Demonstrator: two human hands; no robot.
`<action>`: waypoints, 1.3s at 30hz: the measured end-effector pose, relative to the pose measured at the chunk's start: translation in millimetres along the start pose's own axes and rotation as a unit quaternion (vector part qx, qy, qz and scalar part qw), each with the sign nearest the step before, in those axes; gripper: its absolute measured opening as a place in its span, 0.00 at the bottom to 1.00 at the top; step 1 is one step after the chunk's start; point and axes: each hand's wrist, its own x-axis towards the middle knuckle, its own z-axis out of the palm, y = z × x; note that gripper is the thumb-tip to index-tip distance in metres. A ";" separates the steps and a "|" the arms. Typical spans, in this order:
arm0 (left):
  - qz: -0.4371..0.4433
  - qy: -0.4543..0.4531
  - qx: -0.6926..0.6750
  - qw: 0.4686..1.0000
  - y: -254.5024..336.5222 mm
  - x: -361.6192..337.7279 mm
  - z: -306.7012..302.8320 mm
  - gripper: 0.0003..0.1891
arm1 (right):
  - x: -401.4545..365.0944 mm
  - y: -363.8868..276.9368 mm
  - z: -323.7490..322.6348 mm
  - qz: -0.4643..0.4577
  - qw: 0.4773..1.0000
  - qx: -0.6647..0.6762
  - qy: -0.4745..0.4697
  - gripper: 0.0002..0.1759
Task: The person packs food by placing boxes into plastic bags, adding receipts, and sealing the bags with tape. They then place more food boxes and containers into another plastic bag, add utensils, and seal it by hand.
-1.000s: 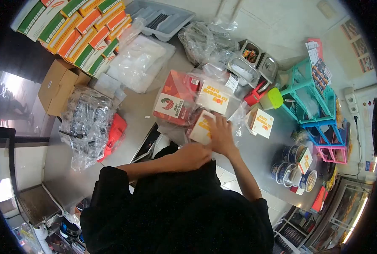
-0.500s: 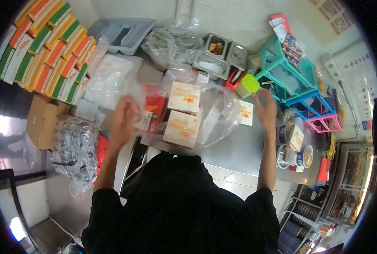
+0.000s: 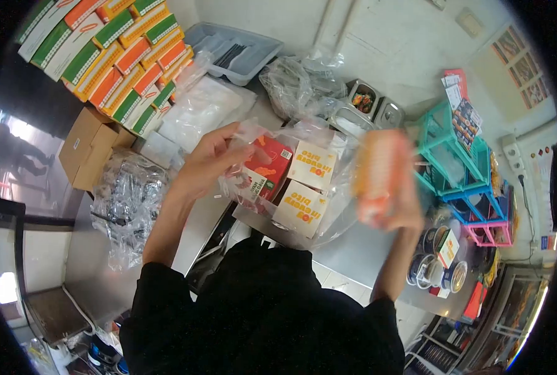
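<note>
A clear plastic bag (image 3: 344, 215) lies spread open on the steel counter. Inside it are a red printed box (image 3: 269, 162) and two white cartons, the upper carton (image 3: 311, 165) and the lower carton (image 3: 299, 209), with yellow and orange lettering. My left hand (image 3: 213, 159) pinches the bag's left edge beside the red box. Over the bag's right side, my right hand (image 3: 404, 209) grips an orange-and-white carton (image 3: 378, 172), smeared by motion. The carton's print cannot be read.
Stacked orange, green and white boxes (image 3: 119, 62) rise at the left, near a grey cutlery tray (image 3: 241, 59). Metal pans (image 3: 387, 115) stand at the back. Teal baskets (image 3: 453, 150) and lidded tubs (image 3: 425, 269) occupy the right.
My left hand has moved onto the bag's edge. An orange-and-white carton is now in my right hand, which was empty before. The whole view has shifted.
</note>
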 end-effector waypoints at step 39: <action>-0.073 -0.105 -0.002 0.992 -13.3 7.9 -37.8 0.31 | -55.2 5.5 94.8 0.114 0.908 -0.335 -0.224 0.58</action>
